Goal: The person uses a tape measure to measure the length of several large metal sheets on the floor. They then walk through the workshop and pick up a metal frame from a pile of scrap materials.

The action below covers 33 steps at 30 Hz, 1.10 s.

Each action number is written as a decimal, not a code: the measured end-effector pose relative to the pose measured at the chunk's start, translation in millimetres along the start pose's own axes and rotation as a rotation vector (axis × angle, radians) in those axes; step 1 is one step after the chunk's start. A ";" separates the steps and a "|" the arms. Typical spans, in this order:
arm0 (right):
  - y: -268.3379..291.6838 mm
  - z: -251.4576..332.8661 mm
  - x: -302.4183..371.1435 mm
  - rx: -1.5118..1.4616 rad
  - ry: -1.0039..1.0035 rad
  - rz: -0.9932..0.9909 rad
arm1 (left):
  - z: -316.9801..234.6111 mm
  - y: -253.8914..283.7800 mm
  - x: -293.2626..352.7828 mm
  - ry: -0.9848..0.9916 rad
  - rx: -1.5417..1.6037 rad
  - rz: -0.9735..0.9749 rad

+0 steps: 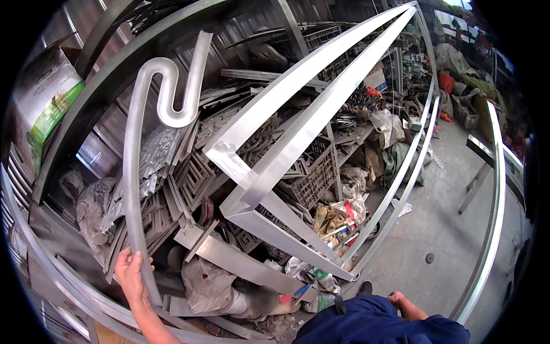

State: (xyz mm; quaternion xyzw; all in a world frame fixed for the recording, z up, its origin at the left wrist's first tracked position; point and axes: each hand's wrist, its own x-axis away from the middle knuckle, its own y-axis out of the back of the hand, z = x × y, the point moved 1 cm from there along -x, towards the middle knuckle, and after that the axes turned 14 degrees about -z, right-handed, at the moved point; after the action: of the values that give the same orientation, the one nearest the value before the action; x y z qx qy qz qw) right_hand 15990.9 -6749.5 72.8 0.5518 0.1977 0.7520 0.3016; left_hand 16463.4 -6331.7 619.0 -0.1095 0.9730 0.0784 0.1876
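Observation:
At the lower left, my left hand [129, 274] is closed round the lower part of a metal tube [133, 149]. The tube is silvery, stands upright and bends into an S-shaped hook at its top. My right hand [396, 298] shows only in part beside my dark blue clothing, low in the picture. Its fingers are mostly hidden, so I cannot see whether it holds anything. To the right of the tube stands a long frame of shiny square metal tubing [309, 132], its near corner pointing toward me.
Behind the frame are racks heaped with metal offcuts, plastic crates [312, 178] and bags. A flat metal bar [246, 261] lies low in front. A white and green box [48, 103] sits at upper left. Another long bright tube [492, 218] is on the right, above the concrete floor [435, 229].

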 end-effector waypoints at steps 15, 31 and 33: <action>-16.1 -15.1 -8.0 0.029 -0.004 -0.047 | -53.6 -81.2 -91.5 0.201 0.378 0.358; 18.8 -6.9 51.1 -0.049 0.035 -0.095 | 4.0 -77.2 -40.4 0.002 0.665 0.116; 27.6 -5.9 62.5 -0.107 0.182 -0.134 | 20.3 -75.5 -18.8 -0.073 0.665 0.003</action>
State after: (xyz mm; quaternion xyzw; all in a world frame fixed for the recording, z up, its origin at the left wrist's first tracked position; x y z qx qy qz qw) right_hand 15965.7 -6727.7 132.7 0.4502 0.2203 0.7864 0.3610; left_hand 16505.9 -6397.1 599.2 -0.0378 0.9380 -0.2394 0.2479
